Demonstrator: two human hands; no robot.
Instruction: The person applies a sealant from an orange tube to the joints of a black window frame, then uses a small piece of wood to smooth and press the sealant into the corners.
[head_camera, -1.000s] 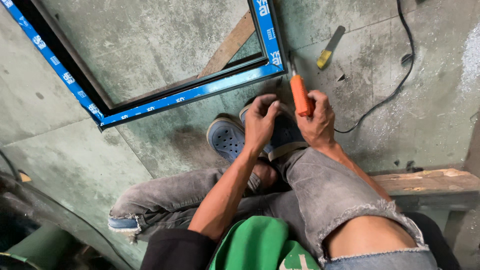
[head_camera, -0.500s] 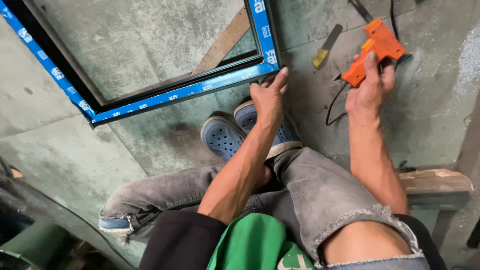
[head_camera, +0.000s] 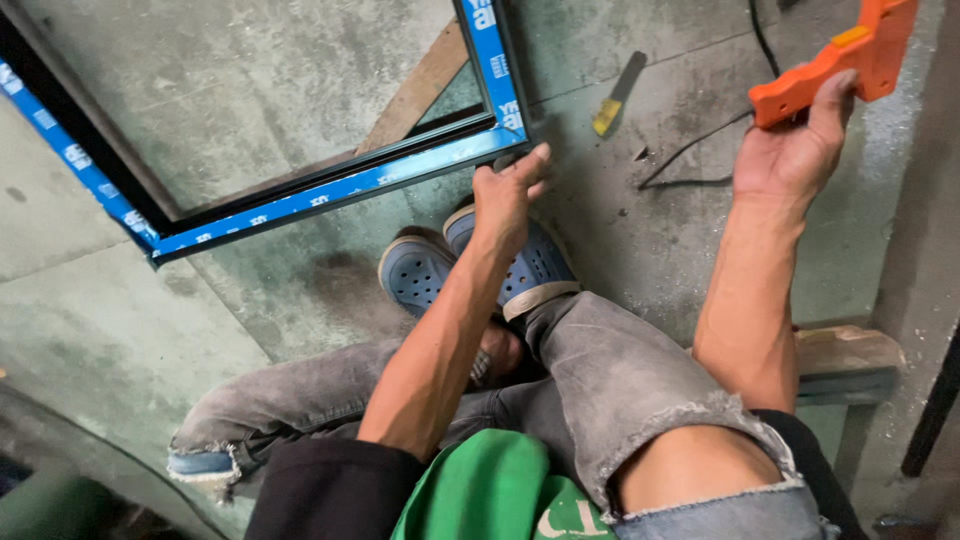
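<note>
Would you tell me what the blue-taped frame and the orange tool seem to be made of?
The blue-taped rectangular frame looks like dark metal, likely aluminium, under printed protective film. The orange power tool in the right hand appears to be matte moulded plastic.

Both forearms are bare from the elbow down, the left hand (head_camera: 505, 195) and right hand (head_camera: 795, 150) gloveless. Worn are grey jeans (head_camera: 600, 380) frayed at knee and cuff, blue perforated clogs (head_camera: 415, 272), a black sleeve (head_camera: 320, 495) and a green top (head_camera: 490, 490).

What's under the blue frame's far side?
A wooden slat runs diagonally beneath the frame, lying on the concrete floor. Its lower end is hidden by the frame; the left hand touches the corner.
</note>
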